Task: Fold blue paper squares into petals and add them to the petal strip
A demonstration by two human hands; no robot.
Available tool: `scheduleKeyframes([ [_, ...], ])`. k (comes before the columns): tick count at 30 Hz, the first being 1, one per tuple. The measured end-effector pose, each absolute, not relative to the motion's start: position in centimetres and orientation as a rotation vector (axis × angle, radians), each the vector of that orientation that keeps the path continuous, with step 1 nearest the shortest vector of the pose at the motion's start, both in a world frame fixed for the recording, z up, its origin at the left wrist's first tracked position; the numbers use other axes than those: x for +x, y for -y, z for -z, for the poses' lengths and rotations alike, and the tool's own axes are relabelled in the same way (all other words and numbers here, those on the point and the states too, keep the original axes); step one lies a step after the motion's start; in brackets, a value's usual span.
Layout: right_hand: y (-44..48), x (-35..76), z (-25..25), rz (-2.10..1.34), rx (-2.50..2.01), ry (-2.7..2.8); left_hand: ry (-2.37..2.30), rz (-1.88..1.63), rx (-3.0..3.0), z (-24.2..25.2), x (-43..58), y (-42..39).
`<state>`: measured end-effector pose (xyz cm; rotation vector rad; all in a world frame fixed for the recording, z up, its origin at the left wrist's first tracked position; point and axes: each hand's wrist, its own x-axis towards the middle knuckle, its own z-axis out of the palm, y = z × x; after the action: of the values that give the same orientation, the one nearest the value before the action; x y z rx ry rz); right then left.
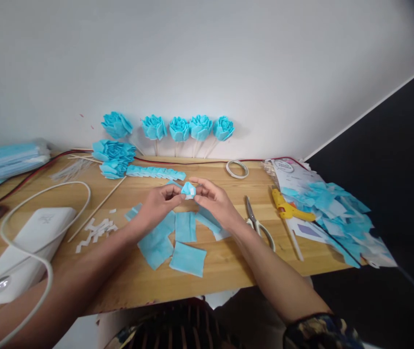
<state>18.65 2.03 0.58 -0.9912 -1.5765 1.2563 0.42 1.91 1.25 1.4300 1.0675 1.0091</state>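
Note:
Both hands meet over the middle of the table around a small folded blue petal (188, 189) with a white patch on its front. My left hand (161, 201) pinches its left side between thumb and fingers. From the right, my right hand (212, 198) grips the other side the same way. Beneath the hands lie several flat blue fabric pieces (188, 258), some partly covered by my left hand and wrist. A row of folded blue petals (156, 172) lies just behind my left hand.
Several blue fabric flowers (154, 127) on sticks lean on the wall. Scissors (254, 218), a tape roll (236, 169) and a yellow glue gun (287, 206) lie right, before a blue scrap heap (338, 213). White paper bits (100, 230) and a cabled power bank (36, 242) lie left.

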Motion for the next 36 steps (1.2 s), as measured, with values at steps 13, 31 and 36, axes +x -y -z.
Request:
scheduleKeyframes([
  [13,-2.3,18.6,-0.5,-1.211,-1.007,1.568,-1.031,-0.980,1.445,-1.9,0.0,-1.9],
  [31,-0.9,18.0,-1.3,-0.563,-1.074,1.820,-1.138,-1.127,1.465,-1.9,-0.1,-2.5],
  [36,-0.3,17.6,-2.0,-0.371,-1.069,1.941,-1.136,-1.207,1.426,-1.3,0.1,-2.4],
])
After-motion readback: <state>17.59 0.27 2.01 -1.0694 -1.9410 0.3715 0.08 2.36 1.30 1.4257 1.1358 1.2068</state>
